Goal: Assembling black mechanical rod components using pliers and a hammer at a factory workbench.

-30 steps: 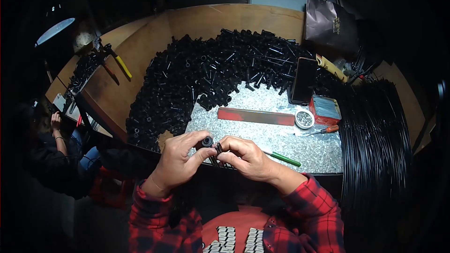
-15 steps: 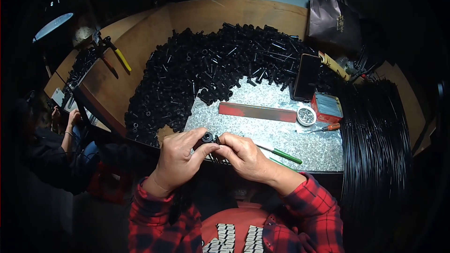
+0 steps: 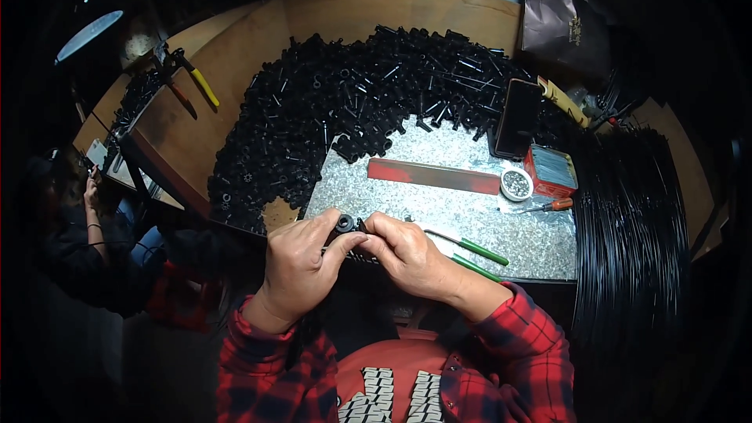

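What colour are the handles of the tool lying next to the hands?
Green handles, seen best in the head view, beside the right hand.

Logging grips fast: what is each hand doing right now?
Left hand: closed on the small black part.
Right hand: fingers pinched on the same part.

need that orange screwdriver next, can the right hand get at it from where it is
Probably yes. The screwdriver lies in the open on the speckled mat, nothing on it. But the right hand is pinching a small black part with the left hand.
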A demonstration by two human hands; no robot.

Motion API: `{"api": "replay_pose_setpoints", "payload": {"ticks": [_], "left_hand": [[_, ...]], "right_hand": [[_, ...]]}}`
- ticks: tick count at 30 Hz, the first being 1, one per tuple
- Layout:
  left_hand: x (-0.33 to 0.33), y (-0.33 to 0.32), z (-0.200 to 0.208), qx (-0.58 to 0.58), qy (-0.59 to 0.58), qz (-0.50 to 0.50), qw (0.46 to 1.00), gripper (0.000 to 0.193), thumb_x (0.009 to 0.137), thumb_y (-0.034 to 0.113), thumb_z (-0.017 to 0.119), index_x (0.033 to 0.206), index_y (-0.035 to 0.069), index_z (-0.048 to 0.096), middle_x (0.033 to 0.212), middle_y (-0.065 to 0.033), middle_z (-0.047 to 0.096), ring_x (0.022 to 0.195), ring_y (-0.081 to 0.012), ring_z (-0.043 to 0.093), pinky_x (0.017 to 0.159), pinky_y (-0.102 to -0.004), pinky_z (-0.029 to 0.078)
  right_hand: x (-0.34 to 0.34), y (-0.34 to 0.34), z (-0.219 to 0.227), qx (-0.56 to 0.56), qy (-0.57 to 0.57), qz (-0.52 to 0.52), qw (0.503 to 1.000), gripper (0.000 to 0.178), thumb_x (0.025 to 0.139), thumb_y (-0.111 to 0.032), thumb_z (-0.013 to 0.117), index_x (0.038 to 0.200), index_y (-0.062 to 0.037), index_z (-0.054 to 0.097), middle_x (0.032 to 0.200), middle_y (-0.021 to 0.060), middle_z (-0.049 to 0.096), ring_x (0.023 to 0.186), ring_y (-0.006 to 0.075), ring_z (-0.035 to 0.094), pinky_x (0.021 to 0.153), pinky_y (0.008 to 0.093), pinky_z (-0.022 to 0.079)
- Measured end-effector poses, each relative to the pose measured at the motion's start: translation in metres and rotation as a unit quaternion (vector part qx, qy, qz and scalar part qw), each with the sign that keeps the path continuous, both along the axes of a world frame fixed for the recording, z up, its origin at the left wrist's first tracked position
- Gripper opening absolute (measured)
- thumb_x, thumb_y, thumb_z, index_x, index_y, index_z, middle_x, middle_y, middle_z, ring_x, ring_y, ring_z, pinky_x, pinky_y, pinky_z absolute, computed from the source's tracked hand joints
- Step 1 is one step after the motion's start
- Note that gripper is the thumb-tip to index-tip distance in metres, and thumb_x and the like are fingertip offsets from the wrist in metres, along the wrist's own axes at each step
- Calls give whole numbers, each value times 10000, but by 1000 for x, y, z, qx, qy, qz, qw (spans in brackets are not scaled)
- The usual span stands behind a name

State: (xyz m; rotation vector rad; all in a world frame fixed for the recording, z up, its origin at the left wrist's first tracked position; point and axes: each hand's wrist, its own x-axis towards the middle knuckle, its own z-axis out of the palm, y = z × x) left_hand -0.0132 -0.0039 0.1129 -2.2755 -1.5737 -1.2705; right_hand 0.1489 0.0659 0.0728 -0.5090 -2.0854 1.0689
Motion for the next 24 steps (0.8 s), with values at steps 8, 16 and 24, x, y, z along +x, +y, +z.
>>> {"api": "replay_pose_setpoints", "payload": {"ticks": [8, 16, 24], "left_hand": [[-10, -1, 2, -74, -94, -53, 991, 240, 769, 80, 719, 943, -51, 617, 720, -158, 621, 610, -259, 634, 532, -314, 460], [-14, 0, -8, -125, -142, -76, 979, 241, 791, 56, 690, 998, -48, 622, 799, -153, 660, 704, -219, 666, 607, -287, 489], [-11, -3, -8, -112, -108, -34, 987, 243, 782, 53, 690, 993, -43, 616, 788, -157, 651, 680, -250, 654, 606, -302, 487]], "right_hand": [[1, -4, 6, 5, -20, 29, 999, 159, 905, -111, 530, 831, 8, 454, 723, 189, 494, 687, 385, 531, 600, 427, 410], [-4, -8, -1, 12, -26, -1, 1000, 156, 888, -85, 549, 824, 17, 451, 711, 196, 497, 684, 388, 534, 601, 429, 412], [-8, -7, -9, 41, -16, -19, 999, 144, 878, -60, 581, 824, 0, 461, 675, 149, 485, 592, 293, 520, 548, 360, 410]]}}
